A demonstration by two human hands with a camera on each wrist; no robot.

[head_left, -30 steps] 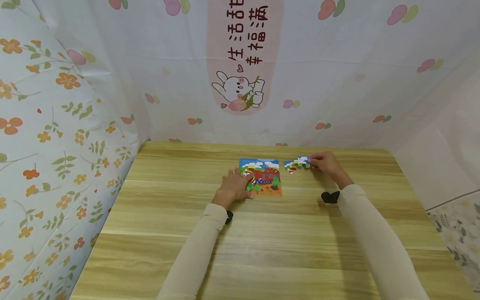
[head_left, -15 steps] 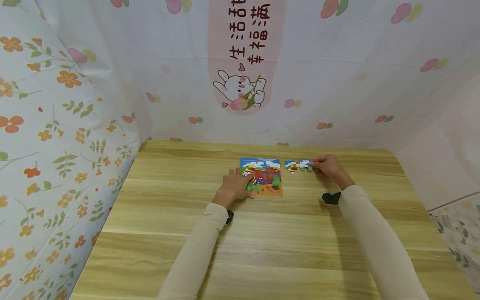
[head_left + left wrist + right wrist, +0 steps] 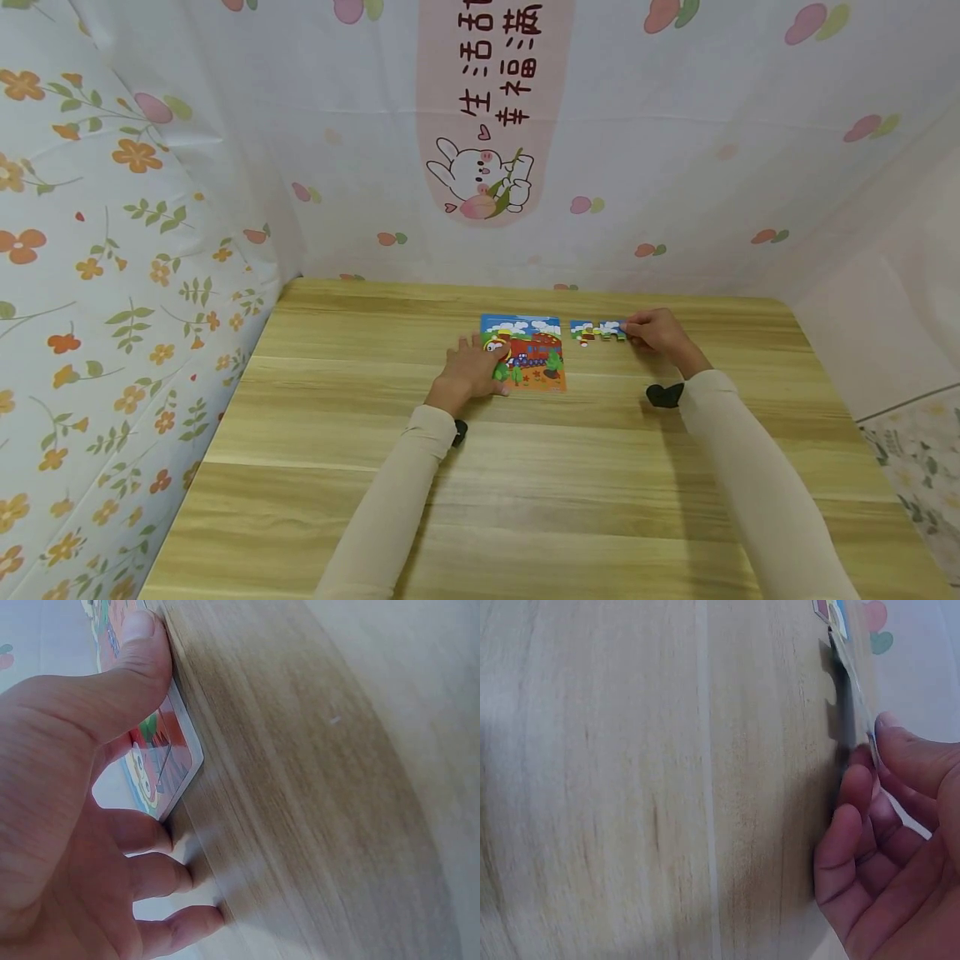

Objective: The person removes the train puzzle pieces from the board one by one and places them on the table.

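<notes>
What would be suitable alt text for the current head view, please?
At a wooden table, a person's right grip pinches a small cloud-printed puzzle section, while the left grip rests its thumb on a colourful picture puzzle. Patterned cloth hangs behind.

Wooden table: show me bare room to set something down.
Bare table: between the left sleeve and right sleeve, nearer than the puzzle; between the left hand and left edge; between the right hand and right edge. Crowded: the far middle, where the hands touch the puzzle and pieces beside it.
</notes>
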